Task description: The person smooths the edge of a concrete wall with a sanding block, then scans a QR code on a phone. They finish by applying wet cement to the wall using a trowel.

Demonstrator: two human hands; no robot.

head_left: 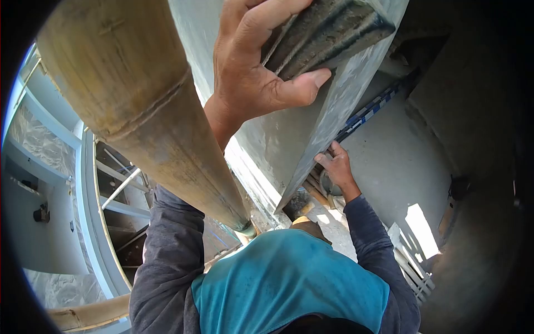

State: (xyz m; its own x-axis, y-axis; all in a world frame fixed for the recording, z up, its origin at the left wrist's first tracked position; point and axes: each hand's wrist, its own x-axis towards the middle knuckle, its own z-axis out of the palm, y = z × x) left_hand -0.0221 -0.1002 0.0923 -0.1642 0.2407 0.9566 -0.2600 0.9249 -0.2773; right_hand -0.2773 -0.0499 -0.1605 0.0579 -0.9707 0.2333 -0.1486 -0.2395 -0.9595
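My left hand (256,72) reaches up past the bamboo pole and grips a dark, worn, ridged block (334,42), its thumb pressed along the near side. The block lies against a grey plastered wall face (295,128), close to its corner. Lower down, my right hand (337,167) has its thumb and fingers at the edge of a long grey strip (339,106) that runs along that corner. Some of its fingertips are hidden behind the strip. Just beyond this hand is a blue, white and black striped bar (372,108).
A thick bamboo pole (161,122) stands close at my left, beside the left arm. Another bamboo pole (92,314) crosses at lower left. Past it are a curved pale ledge (92,206) and a drop with white bars. White slats (411,267) lie at lower right.
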